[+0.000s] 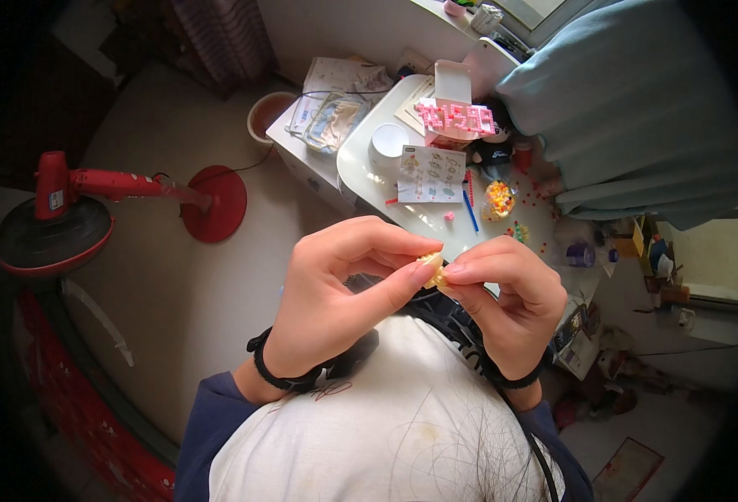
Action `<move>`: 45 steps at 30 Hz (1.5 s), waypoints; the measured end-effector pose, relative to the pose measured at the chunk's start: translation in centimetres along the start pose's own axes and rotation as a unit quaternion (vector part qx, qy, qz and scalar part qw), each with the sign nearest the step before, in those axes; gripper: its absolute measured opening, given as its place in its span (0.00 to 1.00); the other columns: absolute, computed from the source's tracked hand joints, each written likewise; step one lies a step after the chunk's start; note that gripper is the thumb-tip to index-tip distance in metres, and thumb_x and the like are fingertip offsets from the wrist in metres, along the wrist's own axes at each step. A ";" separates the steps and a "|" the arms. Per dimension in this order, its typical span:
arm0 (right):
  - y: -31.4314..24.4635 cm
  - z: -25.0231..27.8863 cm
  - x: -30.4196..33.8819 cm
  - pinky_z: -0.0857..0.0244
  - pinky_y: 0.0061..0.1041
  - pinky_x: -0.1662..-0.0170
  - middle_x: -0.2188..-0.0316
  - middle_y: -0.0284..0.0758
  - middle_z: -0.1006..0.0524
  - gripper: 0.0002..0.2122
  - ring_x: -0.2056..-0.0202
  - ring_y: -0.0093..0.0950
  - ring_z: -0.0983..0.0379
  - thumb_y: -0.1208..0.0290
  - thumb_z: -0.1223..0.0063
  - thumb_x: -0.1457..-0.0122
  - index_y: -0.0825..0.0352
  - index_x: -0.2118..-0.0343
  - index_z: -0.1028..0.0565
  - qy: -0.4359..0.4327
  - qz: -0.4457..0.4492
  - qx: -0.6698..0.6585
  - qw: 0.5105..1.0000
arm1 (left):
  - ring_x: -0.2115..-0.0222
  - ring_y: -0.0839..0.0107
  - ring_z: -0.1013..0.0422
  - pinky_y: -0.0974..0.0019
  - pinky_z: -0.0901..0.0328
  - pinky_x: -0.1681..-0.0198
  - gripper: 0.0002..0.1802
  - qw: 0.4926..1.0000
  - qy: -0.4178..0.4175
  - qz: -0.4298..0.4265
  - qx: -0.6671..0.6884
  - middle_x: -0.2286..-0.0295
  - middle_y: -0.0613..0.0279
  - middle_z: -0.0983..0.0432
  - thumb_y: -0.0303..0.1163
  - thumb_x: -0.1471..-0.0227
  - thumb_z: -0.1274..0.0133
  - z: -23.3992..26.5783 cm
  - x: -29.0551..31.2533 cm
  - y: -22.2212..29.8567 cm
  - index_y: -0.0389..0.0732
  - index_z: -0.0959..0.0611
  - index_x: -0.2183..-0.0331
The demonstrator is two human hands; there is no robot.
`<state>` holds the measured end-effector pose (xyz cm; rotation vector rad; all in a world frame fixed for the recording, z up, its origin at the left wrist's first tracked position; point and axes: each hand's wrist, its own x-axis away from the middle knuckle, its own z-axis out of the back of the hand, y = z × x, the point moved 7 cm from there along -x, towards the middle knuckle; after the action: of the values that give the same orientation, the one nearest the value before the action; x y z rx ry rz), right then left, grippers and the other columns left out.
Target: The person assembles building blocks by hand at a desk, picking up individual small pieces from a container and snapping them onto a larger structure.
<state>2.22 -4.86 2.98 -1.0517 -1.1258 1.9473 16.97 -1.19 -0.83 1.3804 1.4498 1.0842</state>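
Between the fingertips of both hands is a small pale-yellow toy-brick piece [432,273] with a bumpy surface, held up in front of my chest. My left hand [348,284] pinches it from the left with thumb and forefinger. From the right, my right hand [503,289] grips it the same way, fingers curled. Part of the piece is hidden by the fingertips. Beyond the hands, a printed instruction sheet [432,176] lies on the white table [365,180]. A blue stick-like tool [470,211] and a small pink piece [449,217] are near it.
A clear bag of orange, yellow and white pieces [499,201] sits at the table's right, with loose coloured bits around. Farther back are a pink brick build [457,120] and a round white container [389,140]. A red fan [55,217] stands left, a blue curtain [620,117] hangs right.
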 end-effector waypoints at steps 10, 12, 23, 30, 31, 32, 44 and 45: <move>-0.3 0.2 -0.2 0.34 0.18 0.71 0.72 0.36 0.22 0.10 0.73 0.24 0.26 0.85 0.37 0.56 0.68 0.69 0.21 -0.013 0.025 0.032 0.999 | 0.70 0.75 0.27 0.76 0.33 0.65 0.09 1.000 0.009 -0.008 -0.020 0.71 0.59 0.25 0.22 0.51 0.42 -0.2 -0.2 0.1 0.32 0.18 0.64; -0.3 0.3 -0.1 0.34 0.17 0.72 0.72 0.36 0.22 0.10 0.73 0.23 0.26 0.85 0.37 0.56 0.68 0.69 0.21 -0.014 0.026 0.030 0.999 | 0.70 0.76 0.27 0.76 0.33 0.65 0.09 1.000 0.010 -0.007 -0.024 0.71 0.59 0.25 0.22 0.51 0.42 -0.3 -0.1 0.1 0.32 0.18 0.64; 0.2 0.8 0.4 0.34 0.17 0.71 0.72 0.36 0.22 0.09 0.74 0.22 0.27 0.86 0.38 0.56 0.69 0.70 0.22 -0.014 -0.006 -0.009 1.000 | 0.70 0.77 0.28 0.76 0.35 0.65 0.09 1.000 -0.009 0.019 -0.019 0.71 0.60 0.25 0.23 0.50 0.43 -0.9 -0.1 -0.2 0.31 0.18 0.64; -0.3 1.0 0.2 0.33 0.19 0.70 0.73 0.37 0.23 0.09 0.72 0.25 0.26 0.85 0.38 0.55 0.69 0.69 0.22 -0.013 0.044 0.020 0.999 | 0.69 0.77 0.28 0.76 0.36 0.64 0.10 0.998 -0.015 0.050 0.037 0.71 0.60 0.25 0.24 0.49 0.44 -1.3 -0.2 -0.9 0.30 0.19 0.63; -0.3 1.1 0.2 0.33 0.20 0.70 0.73 0.37 0.23 0.09 0.72 0.25 0.26 0.85 0.38 0.55 0.69 0.69 0.22 -0.008 0.043 0.020 0.999 | 0.69 0.77 0.28 0.76 0.36 0.64 0.10 0.998 -0.016 0.053 0.040 0.70 0.60 0.25 0.24 0.49 0.44 -1.3 -0.2 -0.9 0.30 0.19 0.63; -0.3 1.3 0.3 0.33 0.20 0.70 0.73 0.37 0.22 0.09 0.72 0.26 0.26 0.85 0.38 0.55 0.69 0.70 0.22 -0.003 0.042 0.021 0.999 | 0.69 0.77 0.28 0.76 0.35 0.64 0.10 0.998 -0.016 0.054 0.042 0.70 0.60 0.25 0.24 0.49 0.44 -1.4 -0.3 -0.9 0.30 0.19 0.63; -0.1 1.6 0.2 0.33 0.23 0.68 0.74 0.35 0.22 0.09 0.72 0.29 0.26 0.84 0.38 0.56 0.69 0.70 0.22 -0.006 0.026 0.037 0.999 | 0.69 0.77 0.28 0.76 0.36 0.64 0.10 0.999 -0.010 0.042 0.024 0.70 0.60 0.25 0.23 0.49 0.45 -1.5 -0.6 -0.7 0.31 0.19 0.63; -0.1 1.6 0.2 0.33 0.23 0.68 0.74 0.36 0.22 0.09 0.72 0.29 0.26 0.84 0.38 0.56 0.69 0.70 0.22 -0.009 0.026 0.039 0.999 | 0.69 0.77 0.28 0.76 0.36 0.64 0.10 0.999 -0.007 0.036 0.024 0.70 0.60 0.24 0.22 0.49 0.45 -1.4 -0.6 -0.8 0.31 0.19 0.63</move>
<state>0.77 -5.26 3.46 -1.0334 -1.0332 2.0268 15.40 -1.84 -1.15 1.4802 1.4347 1.0899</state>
